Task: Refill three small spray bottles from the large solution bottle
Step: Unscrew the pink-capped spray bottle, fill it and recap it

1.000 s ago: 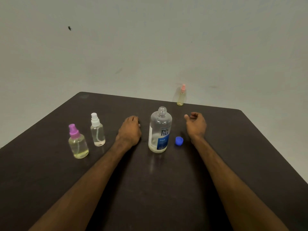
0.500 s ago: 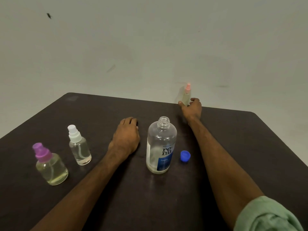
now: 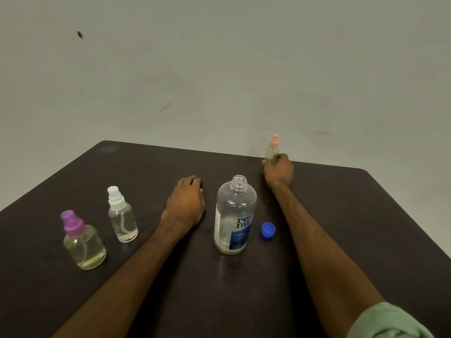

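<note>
Nearest on the dark table [image 3: 366, 228] stands the purple-capped spray bottle [image 3: 84, 242], then the white-capped spray bottle [image 3: 122, 215]. The uncapped large solution bottle [image 3: 234, 215] stands between the forearms, its blue cap [image 3: 268, 230] just beside. The left hand [image 3: 186, 204] rests palm down, holding nothing. At the far edge the right hand [image 3: 279, 170] grips the pink-capped spray bottle [image 3: 272, 148]

The right hand [image 3: 279, 170] is gripping a small clear spray bottle with a pink cap [image 3: 271, 152] at the far edge of the dark brown table [image 3: 366, 215]. The left hand [image 3: 186, 203] is resting, loosely curled, beside the large clear uncapped solution bottle [image 3: 235, 215]. A round blue plastic cap [image 3: 268, 230] is lying just right of it. A clear white-capped spray bottle [image 3: 122, 215] and a rounder purple-capped spray bottle [image 3: 83, 242] are standing further left.
</note>
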The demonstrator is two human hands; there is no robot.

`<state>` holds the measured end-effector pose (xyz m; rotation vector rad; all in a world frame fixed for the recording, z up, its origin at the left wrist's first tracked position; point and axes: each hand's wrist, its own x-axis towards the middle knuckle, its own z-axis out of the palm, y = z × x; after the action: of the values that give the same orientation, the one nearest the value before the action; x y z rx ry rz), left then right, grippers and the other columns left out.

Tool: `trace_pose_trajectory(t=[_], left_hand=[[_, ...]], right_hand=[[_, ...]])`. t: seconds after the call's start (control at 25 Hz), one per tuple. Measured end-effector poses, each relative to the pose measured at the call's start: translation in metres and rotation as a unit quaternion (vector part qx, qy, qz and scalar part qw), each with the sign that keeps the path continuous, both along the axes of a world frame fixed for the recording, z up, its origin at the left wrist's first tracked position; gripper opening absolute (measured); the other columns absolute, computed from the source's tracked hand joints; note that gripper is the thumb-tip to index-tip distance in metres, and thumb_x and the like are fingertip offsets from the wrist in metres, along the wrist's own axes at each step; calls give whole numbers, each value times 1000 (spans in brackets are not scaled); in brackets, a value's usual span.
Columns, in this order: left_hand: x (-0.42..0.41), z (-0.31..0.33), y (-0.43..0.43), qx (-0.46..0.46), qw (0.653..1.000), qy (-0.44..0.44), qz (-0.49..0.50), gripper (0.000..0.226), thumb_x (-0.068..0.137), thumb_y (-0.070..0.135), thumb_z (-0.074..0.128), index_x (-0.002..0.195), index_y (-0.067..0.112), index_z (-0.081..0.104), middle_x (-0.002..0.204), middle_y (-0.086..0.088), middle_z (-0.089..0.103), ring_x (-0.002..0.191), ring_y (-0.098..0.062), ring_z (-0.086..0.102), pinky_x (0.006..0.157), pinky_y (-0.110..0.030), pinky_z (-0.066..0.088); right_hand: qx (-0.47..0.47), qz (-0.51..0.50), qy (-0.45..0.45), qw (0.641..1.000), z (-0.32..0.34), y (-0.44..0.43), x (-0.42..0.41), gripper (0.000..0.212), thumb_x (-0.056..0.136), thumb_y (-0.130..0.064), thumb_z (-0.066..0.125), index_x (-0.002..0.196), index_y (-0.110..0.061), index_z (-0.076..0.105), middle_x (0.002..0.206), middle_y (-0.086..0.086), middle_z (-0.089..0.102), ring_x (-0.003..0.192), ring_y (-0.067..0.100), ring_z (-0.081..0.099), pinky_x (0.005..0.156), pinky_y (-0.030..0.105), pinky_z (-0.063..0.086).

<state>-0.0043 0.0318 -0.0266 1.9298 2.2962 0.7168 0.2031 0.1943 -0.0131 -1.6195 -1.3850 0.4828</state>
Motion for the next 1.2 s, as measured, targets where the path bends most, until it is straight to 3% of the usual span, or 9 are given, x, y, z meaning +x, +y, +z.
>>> trace_pose_trajectory(t=[0.24, 0.44, 0.6, 0.76, 0.92, 1.0, 1.08, 1.2], left_hand=[[9, 11, -23, -25, 999, -31, 19, 26, 99, 10, 42, 120, 10, 57, 125, -8, 60, 118, -23, 53, 97, -38, 49], [11, 8, -64, -18, 998, -62, -2, 34, 94, 1, 43, 125, 7, 53, 131, -11, 56, 123, -24, 50, 105, -37, 44], [11, 4, -101, -2, 995, -97, -4, 42, 90, -5, 44, 131, 4, 50, 134, -13, 54, 126, -25, 48, 107, -35, 41], [13, -3, -141, 30, 993, -109, -40, 55, 94, -4, 45, 148, 5, 39, 147, -12, 46, 136, -24, 44, 115, -32, 35], [9, -6, -172, 84, 983, -145, -76, 44, 100, 5, 46, 144, 10, 44, 141, -5, 53, 129, -18, 53, 109, -28, 41], [7, -5, -184, 135, 966, -203, -89, 36, 102, 10, 48, 138, 13, 51, 134, 1, 60, 123, -11, 57, 106, -29, 46], [4, -1, -194, 178, 927, -313, -104, 28, 104, 19, 48, 131, 16, 57, 123, 5, 67, 116, -7, 62, 101, -32, 51], [-1, 8, -209, 204, 853, -464, -127, 36, 103, 38, 43, 128, 19, 60, 120, -2, 70, 114, -19, 66, 96, -39, 53]], right_hand=[[14, 40, 50, 998, -1, -91, 19, 37, 87, -23, 73, 119, -9, 60, 114, 6, 67, 94, 14, 61, 79, 20, 43], [33, 28, 114, 993, -1, -153, 32, 33, 87, -23, 73, 115, -12, 61, 108, 1, 68, 85, 6, 61, 65, 9, 41], [101, 1, 185, 977, 5, -205, 37, 34, 88, -29, 71, 119, -18, 59, 109, -3, 66, 95, 8, 63, 72, 11, 44], [201, 70, 133, 968, 10, -256, 26, 36, 88, -33, 72, 119, -23, 58, 107, -9, 61, 92, 7, 59, 75, 16, 46], [263, 153, 113, 946, 11, -296, -3, 39, 84, -31, 75, 116, -17, 58, 102, -3, 60, 88, 15, 57, 74, 20, 47], [292, 193, 97, 932, 12, -312, -18, 39, 83, -29, 76, 114, -12, 58, 101, -1, 59, 87, 15, 56, 75, 19, 46], [284, 251, 85, 921, 8, -324, -32, 37, 83, -26, 77, 113, -11, 60, 98, -3, 60, 85, 14, 57, 73, 22, 47], [174, 347, 72, 919, 5, -336, -56, 39, 85, -31, 76, 120, -20, 62, 101, -11, 64, 87, 11, 62, 73, 20, 51]])
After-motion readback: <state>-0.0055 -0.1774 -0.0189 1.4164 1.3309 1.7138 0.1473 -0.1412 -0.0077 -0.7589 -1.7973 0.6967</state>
